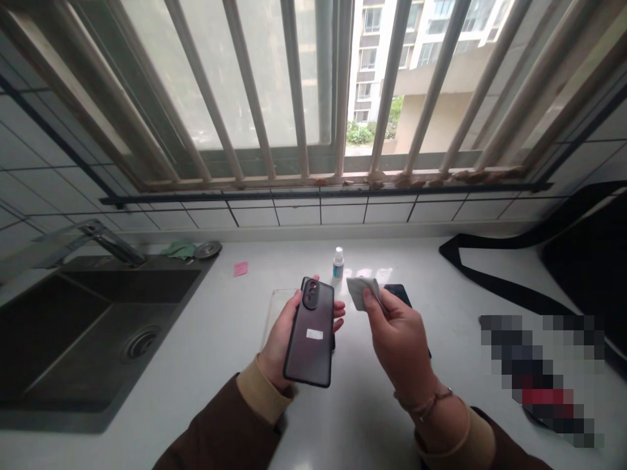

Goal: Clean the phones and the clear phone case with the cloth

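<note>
A dark, translucent phone case (309, 352) with a camera ring and a small white label rests in my left hand (280, 334), its back turned up toward me. The fingers wrap behind it and show past its right edge. I cannot tell whether a phone is inside. My right hand (399, 333) pinches a folded grey cloth (360, 292) between thumb and fingers, a little to the right of the case and apart from it. Beyond both hands a small white bottle (338, 264) stands upright. A dark flat device (399, 294) lies partly hidden behind my right hand.
A clear case or sheet (277, 303) lies left of my left hand. Farther off are a pink paper note (240, 269), a sink (93, 339) with a faucet (115, 245), and a green cloth (179, 250). To the right lies a black bag strap (490, 274) beside a blurred-out object (543, 385).
</note>
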Action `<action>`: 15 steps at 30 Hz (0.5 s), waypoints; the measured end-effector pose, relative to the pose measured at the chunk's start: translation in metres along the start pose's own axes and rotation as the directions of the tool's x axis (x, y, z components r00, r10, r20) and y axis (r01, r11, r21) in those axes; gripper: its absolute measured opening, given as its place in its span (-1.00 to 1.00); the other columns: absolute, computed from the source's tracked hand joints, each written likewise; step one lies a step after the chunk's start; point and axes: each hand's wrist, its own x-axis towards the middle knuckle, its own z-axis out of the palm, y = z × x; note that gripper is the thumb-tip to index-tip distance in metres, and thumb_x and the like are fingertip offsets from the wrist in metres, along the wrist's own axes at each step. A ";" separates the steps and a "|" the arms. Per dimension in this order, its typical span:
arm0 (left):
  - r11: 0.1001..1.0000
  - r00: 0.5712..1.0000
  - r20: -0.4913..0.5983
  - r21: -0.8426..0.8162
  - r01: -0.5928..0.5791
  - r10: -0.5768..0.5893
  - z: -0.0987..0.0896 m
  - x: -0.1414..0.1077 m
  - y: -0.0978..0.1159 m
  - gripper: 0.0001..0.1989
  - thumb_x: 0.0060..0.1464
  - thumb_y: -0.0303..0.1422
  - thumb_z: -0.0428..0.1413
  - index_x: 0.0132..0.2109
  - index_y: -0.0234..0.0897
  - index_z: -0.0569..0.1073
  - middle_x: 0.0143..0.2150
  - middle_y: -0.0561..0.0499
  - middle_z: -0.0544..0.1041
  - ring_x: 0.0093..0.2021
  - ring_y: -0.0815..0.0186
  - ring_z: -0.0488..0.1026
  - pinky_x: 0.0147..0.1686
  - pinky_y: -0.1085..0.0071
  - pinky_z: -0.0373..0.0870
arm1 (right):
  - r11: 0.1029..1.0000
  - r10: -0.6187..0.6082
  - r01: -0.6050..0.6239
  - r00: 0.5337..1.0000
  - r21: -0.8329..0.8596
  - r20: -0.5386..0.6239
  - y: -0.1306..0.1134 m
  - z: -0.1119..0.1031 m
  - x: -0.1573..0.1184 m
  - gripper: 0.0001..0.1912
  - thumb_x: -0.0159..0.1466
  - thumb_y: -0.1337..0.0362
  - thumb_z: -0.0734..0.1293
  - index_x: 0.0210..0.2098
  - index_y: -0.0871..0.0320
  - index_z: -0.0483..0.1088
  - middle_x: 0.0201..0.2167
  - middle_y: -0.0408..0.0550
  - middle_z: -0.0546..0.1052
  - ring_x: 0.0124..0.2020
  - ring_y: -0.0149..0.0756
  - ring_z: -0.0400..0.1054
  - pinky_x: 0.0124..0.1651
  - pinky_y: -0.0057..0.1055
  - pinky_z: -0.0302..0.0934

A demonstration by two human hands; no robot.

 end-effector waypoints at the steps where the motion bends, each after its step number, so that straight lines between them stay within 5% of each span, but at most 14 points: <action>1: 0.999 0.999 0.013 0.027 0.033 -0.034 0.000 0.000 -0.002 -0.39 0.45 -0.08 0.01 0.47 -0.29 0.31 -0.02 -0.34 0.68 -0.05 0.06 0.69 0.08 0.12 0.57 | 0.993 -0.102 0.102 0.995 -0.067 -0.007 0.001 0.001 0.000 -0.67 0.49 0.18 0.34 0.12 0.13 0.62 -0.06 0.06 0.72 0.02 -0.01 0.64 0.16 -0.04 0.54; 4: 0.992 0.990 0.078 0.063 0.113 -0.118 0.001 0.001 -0.011 -0.45 0.45 -0.12 0.02 0.41 -0.31 0.41 0.01 -0.30 0.68 -0.10 0.08 0.68 0.05 0.12 0.58 | 0.900 -0.379 0.395 0.918 -0.186 0.116 0.009 0.008 -0.003 -0.57 0.47 0.41 0.28 0.27 0.10 0.52 0.21 0.08 0.60 0.25 -0.02 0.51 0.38 0.04 0.35; 6: 0.998 0.996 0.069 0.016 0.058 -0.059 0.001 0.003 -0.016 -0.52 0.46 -0.20 0.03 0.39 -0.29 0.44 0.10 -0.24 0.67 0.01 0.12 0.66 0.17 0.17 0.52 | 0.844 -0.447 0.495 0.862 -0.208 0.239 0.014 0.014 -0.006 -0.52 0.46 0.49 0.23 0.30 0.11 0.48 0.25 0.10 0.57 0.27 -0.06 0.48 0.39 0.04 0.34; 9: 0.997 0.998 -0.022 -0.062 -0.054 0.052 0.002 0.005 -0.018 -0.54 0.47 -0.26 0.03 0.41 -0.22 0.40 0.18 -0.15 0.64 0.15 0.20 0.61 0.30 0.27 0.40 | 0.816 -0.468 0.547 0.815 -0.188 0.341 0.017 0.020 -0.009 -0.53 0.46 0.52 0.21 0.29 0.17 0.47 0.23 0.14 0.58 0.27 -0.10 0.48 0.36 -0.05 0.38; 12: 0.995 0.995 -0.074 -0.060 -0.074 0.070 0.001 0.005 -0.013 -0.48 0.45 -0.18 0.05 0.46 -0.12 0.33 0.10 -0.16 0.67 0.06 0.15 0.65 0.24 0.15 0.49 | 0.808 -0.502 0.582 0.763 -0.095 0.407 0.012 0.021 -0.012 -0.54 0.43 0.54 0.23 0.25 0.20 0.48 0.22 0.15 0.58 0.26 -0.15 0.49 0.35 -0.15 0.39; 15: 0.989 0.977 -0.160 -0.031 -0.144 0.137 0.001 0.005 -0.004 -0.45 0.43 -0.12 0.05 0.43 -0.23 0.36 -0.01 -0.24 0.69 -0.03 0.13 0.68 0.14 0.19 0.57 | 0.802 -0.537 0.596 0.694 0.037 0.480 0.005 0.020 -0.017 -0.51 0.38 0.57 0.25 0.24 0.17 0.47 0.23 0.12 0.58 0.26 -0.22 0.49 0.32 -0.27 0.42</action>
